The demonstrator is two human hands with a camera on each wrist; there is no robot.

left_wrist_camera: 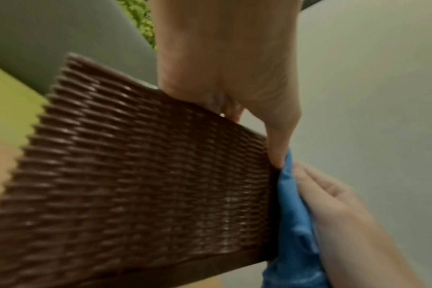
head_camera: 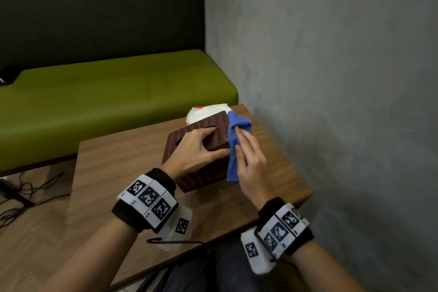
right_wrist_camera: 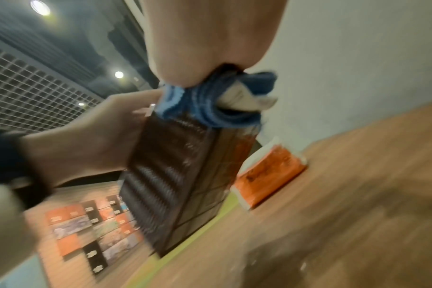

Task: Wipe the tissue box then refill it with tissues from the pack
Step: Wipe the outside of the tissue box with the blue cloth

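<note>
A brown woven tissue box (head_camera: 219, 125) sits tilted on the wooden table (head_camera: 113, 185). My left hand (head_camera: 198, 149) grips it from above, fingers curled into the top slot and thumb down the near side. My right hand (head_camera: 251, 161) holds a bunched blue cloth (head_camera: 239, 123) against the box's right side. The left wrist view shows the woven wall (left_wrist_camera: 148, 185) with the cloth (left_wrist_camera: 291, 224) at its right edge. In the right wrist view the cloth (right_wrist_camera: 205, 105) is on the box (right_wrist_camera: 160, 175). The white and orange tissue pack (head_camera: 206, 111) lies behind the box, also in the right wrist view (right_wrist_camera: 269, 175).
A grey wall (head_camera: 331, 78) runs close along the table's right edge. A green bench seat (head_camera: 106, 97) stands beyond the table's far edge. Dark cables (head_camera: 28, 187) lie on the floor to the left.
</note>
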